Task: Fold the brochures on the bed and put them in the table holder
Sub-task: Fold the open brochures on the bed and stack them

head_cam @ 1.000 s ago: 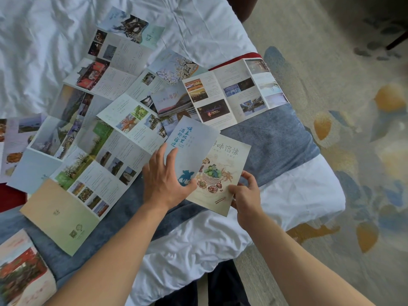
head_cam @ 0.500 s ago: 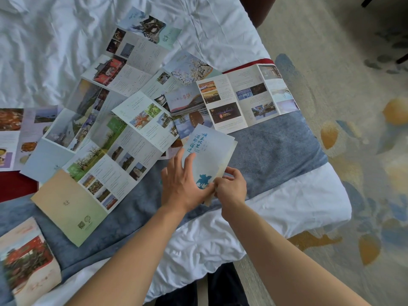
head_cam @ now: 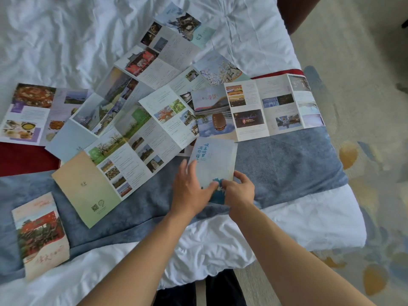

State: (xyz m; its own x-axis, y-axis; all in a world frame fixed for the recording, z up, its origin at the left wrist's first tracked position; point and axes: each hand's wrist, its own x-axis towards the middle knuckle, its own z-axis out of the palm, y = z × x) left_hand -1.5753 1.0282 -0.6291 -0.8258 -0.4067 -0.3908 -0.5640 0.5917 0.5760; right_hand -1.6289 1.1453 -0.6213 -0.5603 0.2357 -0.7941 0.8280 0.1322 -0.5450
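Note:
A pale blue brochure (head_cam: pixel 215 161) with blue lettering lies folded shut on the blue bed runner (head_cam: pixel 287 164). My left hand (head_cam: pixel 191 191) rests flat on its lower left part, fingers straight. My right hand (head_cam: pixel 239 189) pinches its lower right edge between thumb and fingers. Several unfolded brochures lie spread over the bed, among them a wide one with night photos (head_cam: pixel 271 107) and a long one with a beige-green cover panel (head_cam: pixel 88 186). A folded brochure with a red building (head_cam: pixel 40 235) lies at the lower left. The table holder is not in view.
White bedding (head_cam: pixel 66 36) covers the far side of the bed, and a white duvet edge (head_cam: pixel 309 221) hangs near me. Patterned carpet (head_cam: pixel 364 107) lies to the right. A dark chair back (head_cam: pixel 295 12) stands past the bed's corner.
The brochure's right panel with the food picture has been folded in under the blue cover. My right hand came over to the lower edge beside my left hand.

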